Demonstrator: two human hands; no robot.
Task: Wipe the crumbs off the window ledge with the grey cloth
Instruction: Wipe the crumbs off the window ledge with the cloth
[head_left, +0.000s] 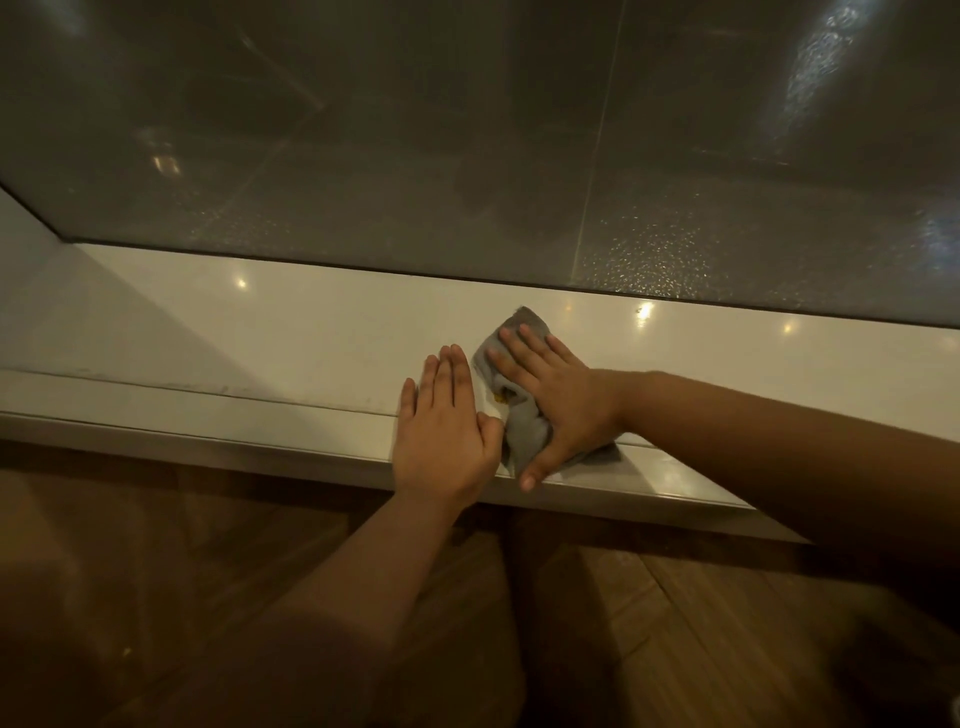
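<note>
At the bottom of the frame was a brown wooden floor (727, 623), and two bare arms reached up from it to the low window ledge (260, 322).

Just left of the middle, the left hand (447, 431) lay flat on the front part of the ledge. Its fingers (452, 374) were straight and close together, and they held nothing. It looked like a little wall to stop the crumbs.

Right beside it, in the middle of the frame, the right hand (556, 400) pressed down on the grey cloth (524, 434). Its fingers (524, 343) were spread wide and flat on top of the cloth, not curled round it. The cloth was bunched up under the palm, and one corner poked out past the fingertips toward the window.

In the small gap between the two hands sat a few yellow crumbs (502, 398), right at the edge of the cloth.

Further back, the pale ledge ran off to the left and to the right, shiny with spots of light. I could see no crumbs on it there, but small ones would be hard to spot. Behind it stood the dark window glass (415, 156).

I think the job was nearly done. The crumbs were gathered in one little heap, and what was left was to get that heap off the ledge.
</note>
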